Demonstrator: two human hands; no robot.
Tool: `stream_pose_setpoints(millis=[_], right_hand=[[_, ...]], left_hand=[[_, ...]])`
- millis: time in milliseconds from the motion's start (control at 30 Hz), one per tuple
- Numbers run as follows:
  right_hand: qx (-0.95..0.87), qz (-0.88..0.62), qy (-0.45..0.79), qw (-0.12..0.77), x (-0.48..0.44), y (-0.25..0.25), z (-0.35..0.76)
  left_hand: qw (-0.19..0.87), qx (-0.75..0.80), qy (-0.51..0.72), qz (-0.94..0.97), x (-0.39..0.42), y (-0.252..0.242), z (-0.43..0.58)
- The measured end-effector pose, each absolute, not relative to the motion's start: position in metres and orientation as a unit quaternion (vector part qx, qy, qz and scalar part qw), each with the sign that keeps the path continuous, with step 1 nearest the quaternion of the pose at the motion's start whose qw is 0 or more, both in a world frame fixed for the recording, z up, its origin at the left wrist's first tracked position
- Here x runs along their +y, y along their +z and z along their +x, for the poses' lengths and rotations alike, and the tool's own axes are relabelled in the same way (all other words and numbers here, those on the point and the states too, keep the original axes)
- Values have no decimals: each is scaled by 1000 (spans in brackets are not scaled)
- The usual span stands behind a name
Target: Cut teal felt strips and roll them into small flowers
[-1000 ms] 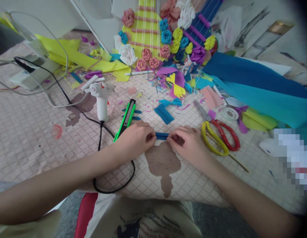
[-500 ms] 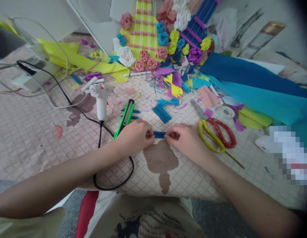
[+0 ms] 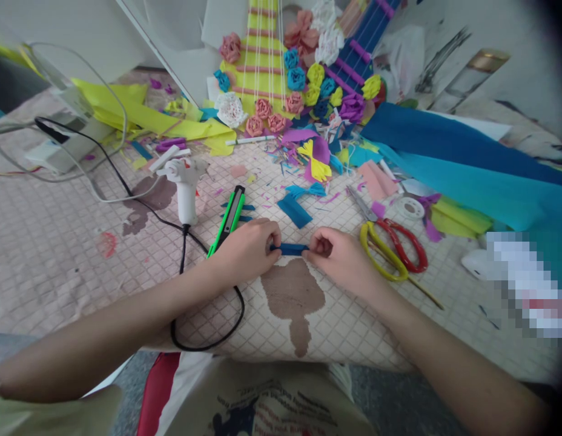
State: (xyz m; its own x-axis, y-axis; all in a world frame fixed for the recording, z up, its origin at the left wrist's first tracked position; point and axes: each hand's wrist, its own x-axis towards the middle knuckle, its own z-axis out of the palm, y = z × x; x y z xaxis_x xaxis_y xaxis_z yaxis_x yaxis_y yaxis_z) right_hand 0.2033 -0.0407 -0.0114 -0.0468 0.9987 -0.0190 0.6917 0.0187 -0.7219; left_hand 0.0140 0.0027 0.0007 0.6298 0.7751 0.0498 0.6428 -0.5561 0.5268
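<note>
A narrow strip of dark blue paper is stretched level between my two hands, just above the brown stain on the table cover. My left hand pinches its left end, fingers closed. The right end sits between the thumb and curled fingers of my right hand. Beyond the hands lies a wider dark blue paper piece, near a lighter blue bow-shaped piece. Close to my left hand rests a green utility knife. Scissors with yellow and red handles lie right of my right hand.
A white glue gun stands at left, its black cable looping under my left forearm. At the back are a yellow paper guitar with paper flowers and a blue one. Blue paper sheets spread at right.
My hands have moved slightly apart, so more of the blue strip shows between them. The view has shifted a little; other things stay in place.
</note>
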Motion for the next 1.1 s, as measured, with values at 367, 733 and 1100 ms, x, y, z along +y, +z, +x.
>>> stream_pose_setpoints(millis=[367, 733, 1100], right_hand=[[-765, -506, 241, 318, -51, -17, 214], [-849, -457, 75, 254, -48, -27, 214], [-810, -502, 97, 286, -49, -22, 207]], left_hand=[[260, 358, 145, 885, 2, -4, 14], [258, 344, 174, 886, 3, -4, 13], [223, 315, 131, 913, 4, -6, 12]])
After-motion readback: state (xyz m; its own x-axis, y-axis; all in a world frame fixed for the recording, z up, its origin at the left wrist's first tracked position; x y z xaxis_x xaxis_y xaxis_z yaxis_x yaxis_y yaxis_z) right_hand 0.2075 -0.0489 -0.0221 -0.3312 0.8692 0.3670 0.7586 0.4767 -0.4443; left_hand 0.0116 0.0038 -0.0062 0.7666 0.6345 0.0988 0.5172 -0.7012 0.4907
